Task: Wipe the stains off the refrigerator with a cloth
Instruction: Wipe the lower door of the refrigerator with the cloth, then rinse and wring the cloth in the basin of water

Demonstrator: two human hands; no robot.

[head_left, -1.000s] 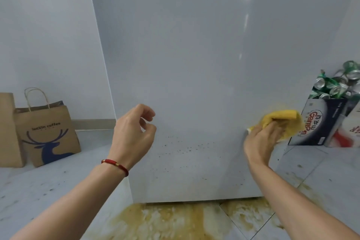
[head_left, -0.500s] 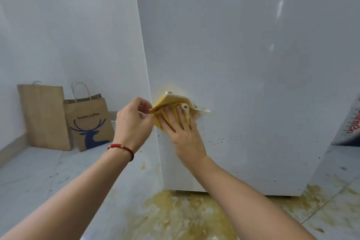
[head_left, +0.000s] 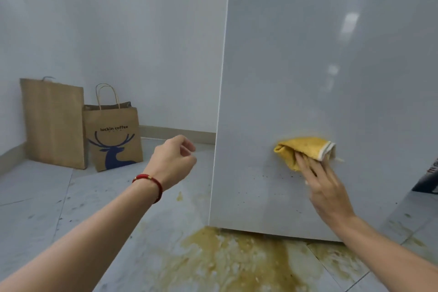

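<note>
While the right hand [head_left: 326, 185] presses the yellow cloth [head_left: 302, 150] flat against the refrigerator [head_left: 320, 66] with straight fingers, the cloth sits at the right of centre in the frame, on the lower half of the white panel. The remaining stains [head_left: 272, 176], a band of small dark specks, lie directly below and to the lower left of the cloth, running roughly horizontally across the panel; further specks may extend toward the bottom edge, though they are too faint to confirm. The cloth's long axis is also roughly horizontal, so a downward stroke would probably cover most of the band in one pass. The right hand is the one on the cloth and the nearer to the specks. The left hand [head_left: 173, 161] hovers off the panel's left edge, at centre frame, fingers loosely curled and holding nothing. A brownish spill [head_left: 232, 261] spreads over the floor tiles below the refrigerator. Two paper bags [head_left: 83, 125] stand against the wall at the left.
</note>
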